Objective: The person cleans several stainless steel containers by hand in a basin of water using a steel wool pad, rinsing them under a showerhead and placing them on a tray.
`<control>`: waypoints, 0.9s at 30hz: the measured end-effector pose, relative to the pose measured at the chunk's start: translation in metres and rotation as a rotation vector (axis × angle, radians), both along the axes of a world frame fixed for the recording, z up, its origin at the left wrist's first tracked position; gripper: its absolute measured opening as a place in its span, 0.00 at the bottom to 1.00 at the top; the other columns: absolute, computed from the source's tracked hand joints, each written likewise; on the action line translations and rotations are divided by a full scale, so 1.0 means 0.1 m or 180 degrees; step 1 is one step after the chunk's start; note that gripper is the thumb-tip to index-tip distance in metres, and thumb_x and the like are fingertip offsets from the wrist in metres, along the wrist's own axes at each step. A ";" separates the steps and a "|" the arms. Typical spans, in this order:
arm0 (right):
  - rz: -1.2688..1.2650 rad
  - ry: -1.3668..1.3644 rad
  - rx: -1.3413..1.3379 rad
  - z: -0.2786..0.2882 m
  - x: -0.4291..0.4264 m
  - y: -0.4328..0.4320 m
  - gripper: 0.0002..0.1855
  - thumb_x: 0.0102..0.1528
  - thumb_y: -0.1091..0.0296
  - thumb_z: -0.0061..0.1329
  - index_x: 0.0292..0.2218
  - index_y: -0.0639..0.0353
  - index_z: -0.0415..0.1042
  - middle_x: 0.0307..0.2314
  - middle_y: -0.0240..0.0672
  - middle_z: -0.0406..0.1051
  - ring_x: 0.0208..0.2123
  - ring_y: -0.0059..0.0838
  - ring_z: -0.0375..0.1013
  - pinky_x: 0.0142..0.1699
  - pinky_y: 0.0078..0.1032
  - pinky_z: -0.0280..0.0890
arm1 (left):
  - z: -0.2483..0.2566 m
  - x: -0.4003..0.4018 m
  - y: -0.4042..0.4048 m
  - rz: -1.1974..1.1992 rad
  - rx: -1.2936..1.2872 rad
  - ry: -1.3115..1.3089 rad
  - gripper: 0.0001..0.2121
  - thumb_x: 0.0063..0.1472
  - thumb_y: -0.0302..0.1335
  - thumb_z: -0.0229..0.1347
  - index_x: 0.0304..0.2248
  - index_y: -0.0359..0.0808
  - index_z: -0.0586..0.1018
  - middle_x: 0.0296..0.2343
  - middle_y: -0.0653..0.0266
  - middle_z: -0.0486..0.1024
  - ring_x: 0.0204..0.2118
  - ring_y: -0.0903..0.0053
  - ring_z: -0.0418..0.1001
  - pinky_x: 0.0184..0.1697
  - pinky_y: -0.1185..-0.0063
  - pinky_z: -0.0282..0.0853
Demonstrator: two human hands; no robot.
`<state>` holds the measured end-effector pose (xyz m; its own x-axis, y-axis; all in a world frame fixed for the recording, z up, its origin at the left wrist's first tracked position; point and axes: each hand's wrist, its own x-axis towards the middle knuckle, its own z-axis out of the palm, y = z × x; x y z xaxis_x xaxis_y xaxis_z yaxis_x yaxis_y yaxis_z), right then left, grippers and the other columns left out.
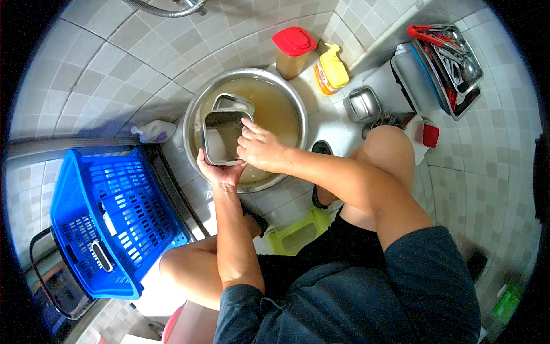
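Observation:
My left hand (221,172) grips the lower edge of a rectangular metal pan (205,137), its fingers partly hidden beneath. Across the pan's right wall lie the curled fingers of my right hand (263,148); its thumb is hidden. The pan is tilted with its hollow facing me, and a pale patch shows inside. Both hands are over a large round metal basin (303,129) of cloudy brownish water (275,101). Behind the held pan, a second metal container (234,99) rises partly out of the water.
A red-lidded container (294,47) and yellow pump bottle (331,71) stand behind the basin. At right are a small metal container (364,103) and stacked trays with utensils (457,60). A blue plastic basket (120,206) and white bottle (157,131) are left; a green stool (298,232) is below.

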<state>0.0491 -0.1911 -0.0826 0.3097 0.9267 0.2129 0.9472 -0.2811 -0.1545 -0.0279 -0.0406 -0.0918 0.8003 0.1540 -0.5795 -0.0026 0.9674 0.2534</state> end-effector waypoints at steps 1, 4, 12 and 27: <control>-0.0008 -0.0003 -0.0014 -0.02 0.05 -0.03 0.10 0.54 0.64 0.46 0.33 0.58 0.76 0.35 0.39 0.75 0.48 0.41 0.72 0.69 0.47 0.47 | 0.01 -0.01 -0.01 -0.0137 0.0087 0.0122 0.36 0.58 0.59 0.37 0.59 0.45 0.68 0.57 0.57 0.67 0.57 0.53 0.65 0.56 0.49 0.61; -0.0187 -0.0594 -0.0262 -0.06 0.16 -0.08 0.20 0.57 0.62 0.44 0.46 0.63 0.74 0.53 0.46 0.68 0.63 0.42 0.58 0.70 0.47 0.43 | -0.04 -0.07 0.09 -0.0372 0.0179 0.0073 0.37 0.56 0.60 0.39 0.59 0.45 0.68 0.56 0.55 0.67 0.55 0.51 0.67 0.51 0.47 0.64; -0.0204 0.0845 -0.0780 0.02 -0.06 -0.01 0.15 0.51 0.68 0.50 0.39 0.64 0.76 0.46 0.45 0.72 0.59 0.42 0.63 0.69 0.49 0.42 | -0.21 -0.11 0.04 -0.0190 0.0184 0.0628 0.37 0.58 0.59 0.37 0.58 0.42 0.68 0.56 0.53 0.67 0.56 0.52 0.65 0.52 0.48 0.63; -0.1550 0.3168 0.1041 -0.37 -0.13 0.00 0.08 0.60 0.73 0.43 0.40 0.67 0.70 0.33 0.53 0.74 0.37 0.55 0.74 0.41 0.43 0.69 | -0.34 -0.11 -0.03 -0.0879 0.0243 0.1418 0.49 0.52 0.73 0.39 0.62 0.43 0.62 0.58 0.50 0.61 0.56 0.46 0.60 0.51 0.45 0.59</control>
